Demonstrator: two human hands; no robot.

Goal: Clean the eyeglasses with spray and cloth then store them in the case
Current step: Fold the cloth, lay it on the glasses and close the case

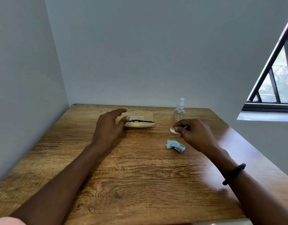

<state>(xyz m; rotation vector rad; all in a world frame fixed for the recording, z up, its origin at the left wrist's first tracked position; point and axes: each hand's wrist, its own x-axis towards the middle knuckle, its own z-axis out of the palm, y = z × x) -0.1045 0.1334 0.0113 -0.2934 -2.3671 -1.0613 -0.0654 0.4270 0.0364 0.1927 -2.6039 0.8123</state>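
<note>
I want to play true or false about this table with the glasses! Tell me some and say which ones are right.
1. The blue cloth lies on the table. True.
2. The spray bottle lies on its side. False: it stands upright.
3. The eyeglasses rest on the tan case. True.
4. The left hand holds the cloth. False: it is open by the case, and the cloth lies apart from it.
</note>
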